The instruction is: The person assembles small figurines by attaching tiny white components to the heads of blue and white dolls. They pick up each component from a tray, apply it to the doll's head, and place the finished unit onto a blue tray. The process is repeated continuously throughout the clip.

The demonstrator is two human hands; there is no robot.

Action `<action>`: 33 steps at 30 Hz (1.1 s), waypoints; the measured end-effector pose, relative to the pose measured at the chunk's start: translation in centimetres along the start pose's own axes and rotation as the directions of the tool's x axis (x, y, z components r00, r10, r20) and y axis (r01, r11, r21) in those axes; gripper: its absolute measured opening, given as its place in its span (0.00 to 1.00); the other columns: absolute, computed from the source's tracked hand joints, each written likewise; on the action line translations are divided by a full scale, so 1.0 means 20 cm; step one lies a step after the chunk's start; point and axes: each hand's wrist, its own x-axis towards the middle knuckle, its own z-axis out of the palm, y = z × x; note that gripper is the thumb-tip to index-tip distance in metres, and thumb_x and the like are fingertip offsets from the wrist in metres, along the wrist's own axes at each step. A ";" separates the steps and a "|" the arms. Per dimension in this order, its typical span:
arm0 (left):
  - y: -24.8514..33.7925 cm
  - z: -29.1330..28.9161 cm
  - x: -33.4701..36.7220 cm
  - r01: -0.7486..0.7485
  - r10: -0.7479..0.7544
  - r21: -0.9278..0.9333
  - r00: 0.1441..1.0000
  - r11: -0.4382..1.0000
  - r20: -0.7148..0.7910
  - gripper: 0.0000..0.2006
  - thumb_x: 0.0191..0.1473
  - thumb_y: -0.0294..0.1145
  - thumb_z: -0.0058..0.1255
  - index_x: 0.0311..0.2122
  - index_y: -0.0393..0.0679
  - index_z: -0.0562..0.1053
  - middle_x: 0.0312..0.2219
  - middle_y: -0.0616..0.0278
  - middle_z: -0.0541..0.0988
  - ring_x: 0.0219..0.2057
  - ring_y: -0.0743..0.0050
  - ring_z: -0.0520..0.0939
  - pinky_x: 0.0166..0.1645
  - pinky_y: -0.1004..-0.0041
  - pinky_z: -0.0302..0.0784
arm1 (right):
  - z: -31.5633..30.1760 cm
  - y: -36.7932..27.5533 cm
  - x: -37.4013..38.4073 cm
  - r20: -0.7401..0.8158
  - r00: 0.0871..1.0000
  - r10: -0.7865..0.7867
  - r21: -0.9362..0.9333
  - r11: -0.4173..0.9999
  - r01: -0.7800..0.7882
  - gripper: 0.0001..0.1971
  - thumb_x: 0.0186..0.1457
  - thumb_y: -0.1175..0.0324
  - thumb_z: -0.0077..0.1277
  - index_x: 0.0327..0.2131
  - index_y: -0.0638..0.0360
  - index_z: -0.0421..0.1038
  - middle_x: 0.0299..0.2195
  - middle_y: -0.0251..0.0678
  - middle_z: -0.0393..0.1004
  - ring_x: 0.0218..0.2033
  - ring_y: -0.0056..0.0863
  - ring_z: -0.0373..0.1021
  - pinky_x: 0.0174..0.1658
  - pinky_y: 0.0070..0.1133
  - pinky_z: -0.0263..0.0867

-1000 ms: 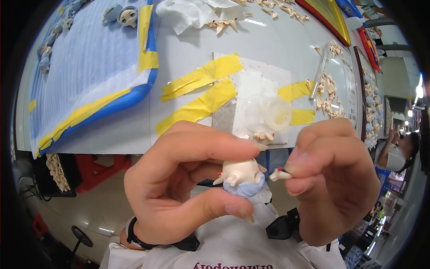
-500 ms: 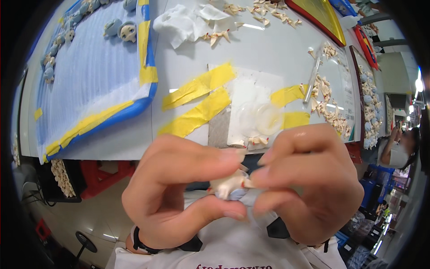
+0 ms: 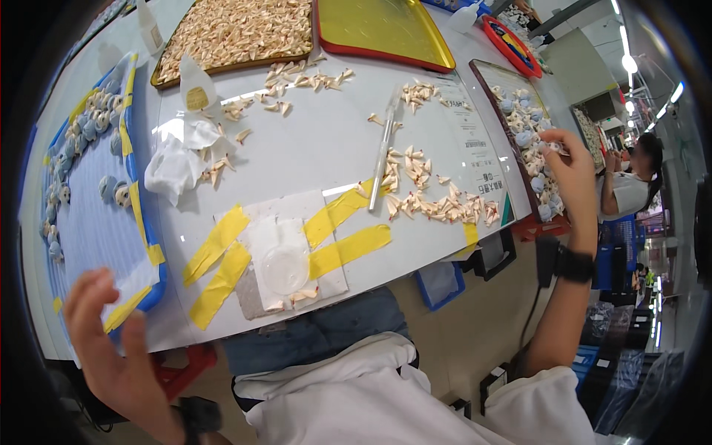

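My left hand [image 3: 111, 352] is raised beside the near corner of a blue-rimmed tray [image 3: 154, 293], its fingers apart and nothing in them. At the right, my right hand [image 3: 571, 167] reaches over a dark-edged tray [image 3: 523, 189] full of small cream and blue figure pieces [image 3: 524, 139]. Its fingertips are curled together at the pieces; whether one is pinched there is too small to see. Doll-like heads with blue hoods [image 3: 89, 130] lie on the ribbed lining of the blue-rimmed tray. A clear round dish [image 3: 285, 269] rests on a taped-down board [image 3: 334, 285], beside small cream pointed pieces [image 3: 304, 295].
Many cream pointed pieces [image 3: 445, 208] lie loose around a clear tube-like tool [image 3: 383, 159]. At the back stand a heaped tray of them [image 3: 237, 33], a yellow tray [image 3: 386, 33] and a squeeze bottle [image 3: 196, 85]. White tissue [image 3: 174, 167] lies left. Another person [image 3: 630, 178] sits at right.
My hands have parted from the small cream-and-blue figure they held together. The left has moved left and opened; the right has reached to the right-hand tray. The view has shifted right.
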 end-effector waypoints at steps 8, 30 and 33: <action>-0.21 -0.15 0.29 -0.022 -0.062 0.427 0.981 0.904 0.182 0.18 0.56 0.26 0.39 0.52 0.44 0.64 0.54 0.57 0.65 0.58 0.63 0.61 0.60 0.66 0.55 | -0.01 0.06 0.09 -0.058 0.983 -0.172 -0.363 0.921 0.140 0.17 0.43 0.75 0.49 0.41 0.58 0.68 0.39 0.40 0.71 0.38 0.36 0.68 0.40 0.25 0.64; -0.17 -0.14 0.20 0.213 -0.210 -0.010 0.971 0.977 0.114 0.09 0.48 0.16 0.44 0.35 0.39 0.64 0.41 0.57 0.65 0.40 0.73 0.69 0.46 0.75 0.66 | 0.32 -0.50 0.07 0.353 0.868 -0.350 0.277 0.925 0.260 0.05 0.42 0.78 0.51 0.27 0.65 0.69 0.24 0.33 0.70 0.24 0.22 0.65 0.31 0.17 0.61; -0.08 -0.15 0.10 0.094 -0.088 -0.179 0.995 0.979 0.037 0.10 0.47 0.25 0.50 0.35 0.41 0.65 0.41 0.53 0.64 0.37 0.70 0.69 0.45 0.70 0.67 | 0.31 -0.51 0.03 0.172 0.926 -0.336 0.293 0.915 0.277 0.06 0.43 0.78 0.51 0.30 0.65 0.71 0.24 0.34 0.71 0.24 0.21 0.65 0.31 0.17 0.61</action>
